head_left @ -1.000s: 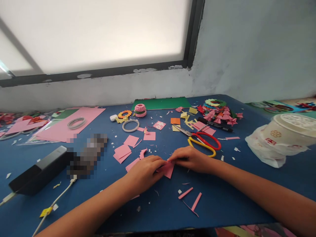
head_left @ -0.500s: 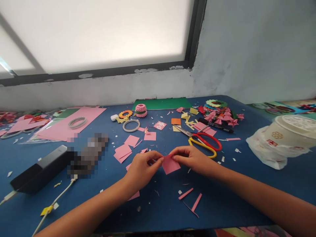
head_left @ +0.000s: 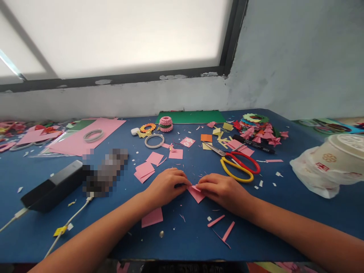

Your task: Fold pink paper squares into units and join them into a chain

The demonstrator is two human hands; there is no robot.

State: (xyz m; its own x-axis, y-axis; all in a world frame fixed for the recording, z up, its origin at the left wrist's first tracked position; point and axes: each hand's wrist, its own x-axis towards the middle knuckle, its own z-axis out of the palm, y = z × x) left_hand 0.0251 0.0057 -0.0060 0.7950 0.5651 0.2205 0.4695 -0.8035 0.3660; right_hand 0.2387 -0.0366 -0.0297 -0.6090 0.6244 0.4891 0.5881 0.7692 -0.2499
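The left hand [head_left: 167, 185], palm down and nearly closed, pinches one corner of the pink paper [head_left: 196, 195] over the tabletop [head_left: 193, 242]; the right hand [head_left: 224, 189], arched, pinches the opposite side, fingers hiding that edge.

Held a piece of pink paper [head_left: 196, 196] in the fingertips of the left hand [head_left: 167, 185] and right hand [head_left: 226, 191], with one corner towards the front of the blue table [head_left: 182, 246]. Had scissors [head_left: 241, 176] with red and yellow handles lying just beyond the right hand, two narrow pink strips [head_left: 228, 231] nearer the front, and a pink square [head_left: 152, 217] just beside the left forearm [head_left: 122, 220]. Saw a tape roll [head_left: 155, 146], black marker [head_left: 254, 144] and bagged cup [head_left: 339, 157] farther out
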